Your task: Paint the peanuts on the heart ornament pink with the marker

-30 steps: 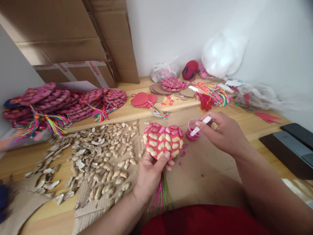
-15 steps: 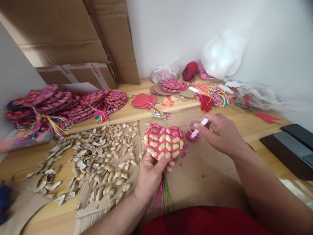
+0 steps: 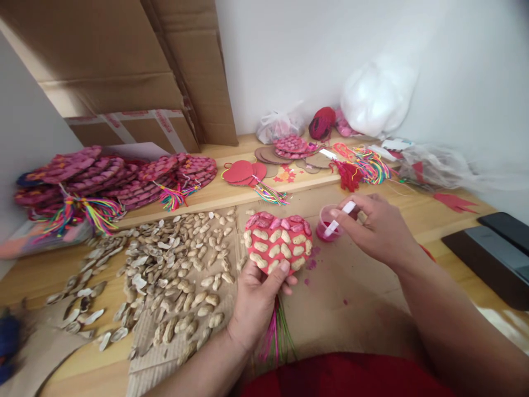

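Bright, even daylight, soft shadows only. White bag (image 3: 378,91) well beyond the right hand's grip is blown out, detail lost. Glare patch on the table (image 3: 502,325) to the right of the grips. Wide-angle bend at the edges; cardboard box (image 3: 119,66) leans. Far-left corner smeared, blue thing (image 3: 8,344) blurred. Centre around the grips sharp.
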`<state>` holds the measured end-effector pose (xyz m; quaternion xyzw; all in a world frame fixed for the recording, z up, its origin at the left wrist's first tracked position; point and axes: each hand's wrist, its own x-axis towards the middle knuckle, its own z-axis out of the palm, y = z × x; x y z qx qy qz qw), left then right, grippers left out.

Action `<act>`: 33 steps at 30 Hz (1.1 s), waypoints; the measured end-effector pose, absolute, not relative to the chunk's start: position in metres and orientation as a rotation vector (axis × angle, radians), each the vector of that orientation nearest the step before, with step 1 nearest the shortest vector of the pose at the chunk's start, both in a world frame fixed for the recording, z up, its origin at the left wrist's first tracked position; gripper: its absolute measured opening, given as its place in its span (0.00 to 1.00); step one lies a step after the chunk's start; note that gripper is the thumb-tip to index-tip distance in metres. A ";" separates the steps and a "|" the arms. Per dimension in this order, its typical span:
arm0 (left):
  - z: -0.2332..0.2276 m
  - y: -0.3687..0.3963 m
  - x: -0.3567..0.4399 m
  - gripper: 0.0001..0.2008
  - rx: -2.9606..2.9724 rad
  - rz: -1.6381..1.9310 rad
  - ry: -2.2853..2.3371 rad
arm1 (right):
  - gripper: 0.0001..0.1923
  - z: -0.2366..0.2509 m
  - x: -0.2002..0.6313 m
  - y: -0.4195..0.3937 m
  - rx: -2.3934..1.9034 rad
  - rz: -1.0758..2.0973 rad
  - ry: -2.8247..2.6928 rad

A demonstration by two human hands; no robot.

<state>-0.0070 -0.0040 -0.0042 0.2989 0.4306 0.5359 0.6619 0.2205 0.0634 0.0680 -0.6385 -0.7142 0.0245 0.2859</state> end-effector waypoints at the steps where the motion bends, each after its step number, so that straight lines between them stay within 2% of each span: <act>1: -0.004 -0.004 -0.007 0.16 0.675 1.207 0.974 | 0.15 0.068 0.221 0.063 -1.720 0.072 -1.908; 18: -0.003 -0.003 -0.006 0.18 0.657 1.190 0.991 | 0.18 0.064 0.220 0.065 -1.767 0.073 -1.868; 33: -0.001 -0.003 -0.007 0.18 0.652 1.183 0.996 | 0.16 0.066 0.221 0.064 -1.779 0.044 -1.901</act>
